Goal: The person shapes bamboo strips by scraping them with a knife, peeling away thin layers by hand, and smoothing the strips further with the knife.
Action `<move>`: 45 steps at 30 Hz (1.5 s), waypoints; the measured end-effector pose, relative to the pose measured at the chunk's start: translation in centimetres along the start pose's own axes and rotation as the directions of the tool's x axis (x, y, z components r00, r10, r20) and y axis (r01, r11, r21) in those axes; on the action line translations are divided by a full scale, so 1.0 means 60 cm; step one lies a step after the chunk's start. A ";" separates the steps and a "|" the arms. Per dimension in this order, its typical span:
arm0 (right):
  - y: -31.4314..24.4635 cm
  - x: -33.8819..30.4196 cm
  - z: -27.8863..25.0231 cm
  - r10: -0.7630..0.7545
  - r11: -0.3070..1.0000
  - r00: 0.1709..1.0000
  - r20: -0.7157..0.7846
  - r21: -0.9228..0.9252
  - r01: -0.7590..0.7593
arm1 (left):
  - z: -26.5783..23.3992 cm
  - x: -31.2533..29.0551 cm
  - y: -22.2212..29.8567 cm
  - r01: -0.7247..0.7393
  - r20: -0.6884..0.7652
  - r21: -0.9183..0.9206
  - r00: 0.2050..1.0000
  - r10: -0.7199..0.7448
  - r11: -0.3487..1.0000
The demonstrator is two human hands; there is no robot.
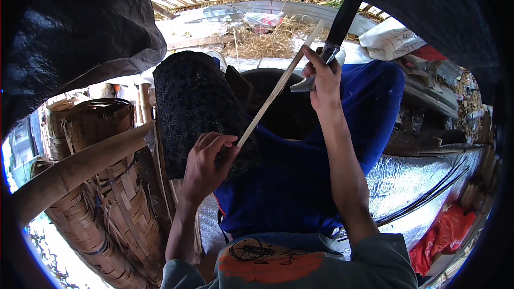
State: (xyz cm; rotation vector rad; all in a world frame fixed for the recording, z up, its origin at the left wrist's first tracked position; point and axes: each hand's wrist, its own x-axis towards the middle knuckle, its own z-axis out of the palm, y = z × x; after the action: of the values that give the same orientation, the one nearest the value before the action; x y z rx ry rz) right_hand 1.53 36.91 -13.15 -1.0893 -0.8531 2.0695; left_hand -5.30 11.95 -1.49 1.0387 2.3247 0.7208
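Note:
A long pale strip of split bamboo or wood (274, 94) slants up and to the right across my lap. My left hand (206, 163) pinches its lower end between thumb and fingers, over my left thigh. In my right hand (325, 77) is a knife (348, 18), its broad dark blade pointing up and away. Part of its handle sticks out below my fingers. The strip's upper part runs just left of the right hand; whether they touch I cannot tell. A dark patterned cloth (193, 107) covers my left leg, and blue cloth (369, 109) covers the right.
Tall woven bamboo baskets (99, 219) stand at the left, with a thick bamboo pole (80, 171) across them. Dry straw (278, 40) lies ahead. Silvery sheeting (412, 184), thin dark rods (423, 200) and a red plastic bag (441, 238) are at the right. Black sheeting (80, 37) hangs overhead.

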 end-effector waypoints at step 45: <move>-0.077 -0.188 -0.020 0.578 0.477 0.551 0.602 -0.797 0.371 | -0.021 -0.044 -0.075 0.553 0.461 -0.832 0.732 -0.502 0.043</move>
State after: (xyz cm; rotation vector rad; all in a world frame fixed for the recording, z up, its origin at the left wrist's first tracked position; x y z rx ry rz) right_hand 8.71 31.15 -5.09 -0.4125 -2.6974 2.2223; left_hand -6.86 7.03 -2.84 -0.4200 1.4253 1.4241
